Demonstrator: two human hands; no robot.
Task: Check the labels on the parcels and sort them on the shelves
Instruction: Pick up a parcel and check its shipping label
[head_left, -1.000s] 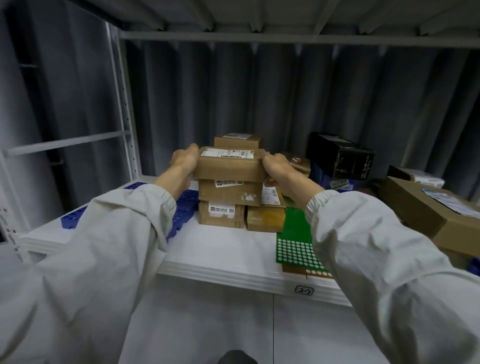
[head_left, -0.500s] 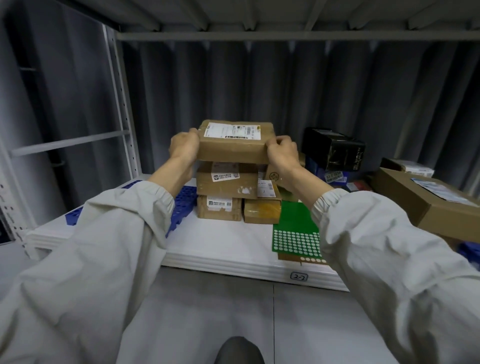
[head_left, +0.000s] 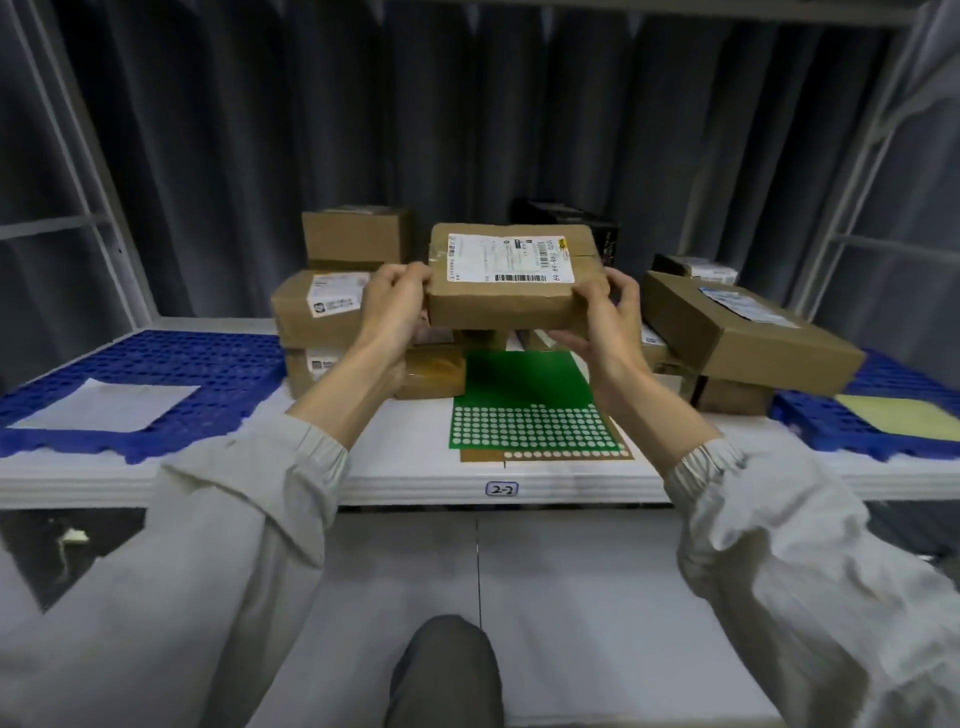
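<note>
I've got the brown parcel (head_left: 511, 296) up off the shelf (head_left: 405, 473), one end in each hand: left hand (head_left: 392, 306) curled round the left end, right hand (head_left: 605, 322) cupping the right end with fingers underneath. It hangs tilted toward me so the white shipping label (head_left: 511, 258) faces the camera, probably for reading before picking a slot. It hovers above the green dotted sheet (head_left: 524, 405), between the stacked cardboard boxes (head_left: 332, 306) on the left and the big slanted carton (head_left: 748, 332) leaning on others at right. Shelf is white, front edge tagged 2-2 (head_left: 502, 489), with blue perforated mats (head_left: 156, 364) at both sides. Dark pleated curtain (head_left: 311, 130) behind, grey metal racking around.
</note>
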